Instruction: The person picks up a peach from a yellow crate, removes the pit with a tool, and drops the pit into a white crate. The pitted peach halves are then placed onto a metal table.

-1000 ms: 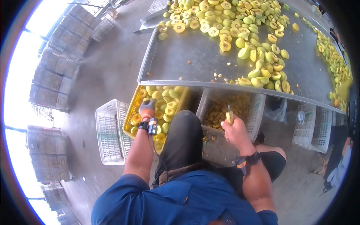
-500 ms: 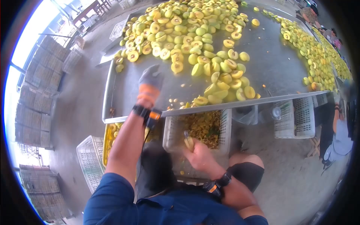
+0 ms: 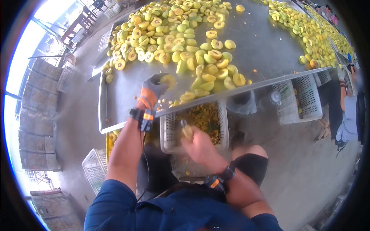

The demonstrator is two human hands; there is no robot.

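My left hand [image 3: 153, 86], in a grey glove with an orange cuff, is over the near left part of the metal table. Its fingers are closed on a yellow-green fruit half [image 3: 168, 81], peach-like and blurred by motion. Closer to me, my bare right hand [image 3: 200, 146] grips a short tool [image 3: 187, 130] with a yellowish handle and a metal tip pointing up and away. That hand is above the near side of a white crate [image 3: 166, 133] of peelings and scraps [image 3: 208, 119]. A heap of halved fruit [image 3: 169, 34] lies beyond my left hand.
The metal table's raised rim [image 3: 246, 89] runs between me and the fruit. More halves [image 3: 304, 34] are piled at right. White crates [image 3: 298, 100] and a clear plastic bag [image 3: 243, 103] are below the rim. Another person [image 3: 348, 111] is at far right; stacked crates [image 3: 40, 115] line the left.
My left hand had no visible fruit in it and now holds a fruit half. My right hand with the tool has shifted slightly left and up in view. The camera view has also turned.
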